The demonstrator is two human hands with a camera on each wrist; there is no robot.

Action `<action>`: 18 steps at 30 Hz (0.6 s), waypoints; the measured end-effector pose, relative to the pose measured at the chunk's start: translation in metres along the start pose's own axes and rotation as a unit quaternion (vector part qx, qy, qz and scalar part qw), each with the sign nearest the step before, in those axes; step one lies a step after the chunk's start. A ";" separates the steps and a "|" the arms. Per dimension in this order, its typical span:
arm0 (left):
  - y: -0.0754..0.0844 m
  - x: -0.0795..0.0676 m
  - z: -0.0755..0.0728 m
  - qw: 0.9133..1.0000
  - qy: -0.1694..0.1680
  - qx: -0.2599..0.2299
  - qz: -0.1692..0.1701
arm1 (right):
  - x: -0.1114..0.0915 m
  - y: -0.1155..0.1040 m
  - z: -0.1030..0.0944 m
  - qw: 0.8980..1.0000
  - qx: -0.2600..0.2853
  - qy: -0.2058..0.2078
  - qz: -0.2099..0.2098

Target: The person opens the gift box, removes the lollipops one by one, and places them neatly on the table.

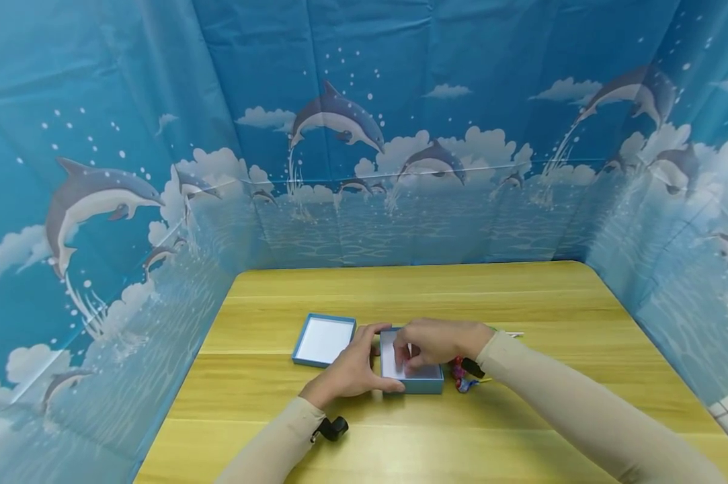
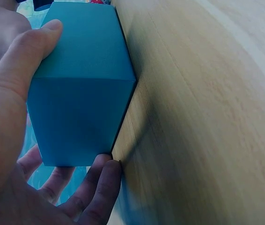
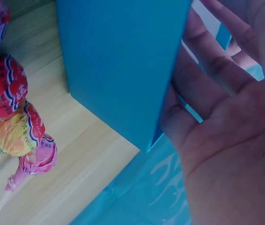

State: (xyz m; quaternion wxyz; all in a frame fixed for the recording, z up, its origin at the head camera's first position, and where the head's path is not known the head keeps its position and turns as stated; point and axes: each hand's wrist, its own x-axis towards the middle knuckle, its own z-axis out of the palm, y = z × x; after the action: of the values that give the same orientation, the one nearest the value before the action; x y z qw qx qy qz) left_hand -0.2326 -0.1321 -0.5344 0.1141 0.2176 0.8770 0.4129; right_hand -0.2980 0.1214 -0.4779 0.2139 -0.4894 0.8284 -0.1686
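A blue open box (image 1: 423, 386) with a white inside sits on the table. My left hand (image 1: 357, 366) grips its left end, thumb on the near side and fingers round the far side. The left wrist view shows that thumb on the blue box (image 2: 83, 122), with fingertips at its lower edge. My right hand (image 1: 433, 341) reaches down into the box from above, fingers bent together around a small pink object (image 1: 408, 363), mostly covered. Its fingertips are hidden behind the box wall in the right wrist view. Wrapped lollipops (image 3: 6, 89) lie just right of the box.
A shallow blue lid (image 1: 324, 340), white inside, lies to the left of the box. White lollipop sticks (image 1: 513, 334) poke out beyond the right wrist. The wooden table (image 1: 412, 289) is bordered by a dolphin-print curtain (image 1: 351, 222) at the back and sides.
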 end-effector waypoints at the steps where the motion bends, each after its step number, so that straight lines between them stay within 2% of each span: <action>1: 0.000 0.000 0.000 1.000 0.000 0.000 0.000 | -0.001 0.000 0.000 1.000 0.002 0.007 -0.005; 16: 0.001 0.000 -0.001 1.000 0.003 -0.001 0.004 | -0.014 -0.011 0.000 0.993 0.029 0.101 -0.050; 18: 0.001 -0.001 -0.001 1.000 0.002 0.000 0.002 | -0.016 -0.009 0.001 0.991 0.034 0.113 -0.066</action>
State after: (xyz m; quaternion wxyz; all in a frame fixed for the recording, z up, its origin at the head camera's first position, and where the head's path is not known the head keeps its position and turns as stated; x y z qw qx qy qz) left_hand -0.2323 -0.1325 -0.5331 0.1116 0.2183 0.8766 0.4140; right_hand -0.2836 0.1316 -0.4715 0.1240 -0.5134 0.8069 -0.2644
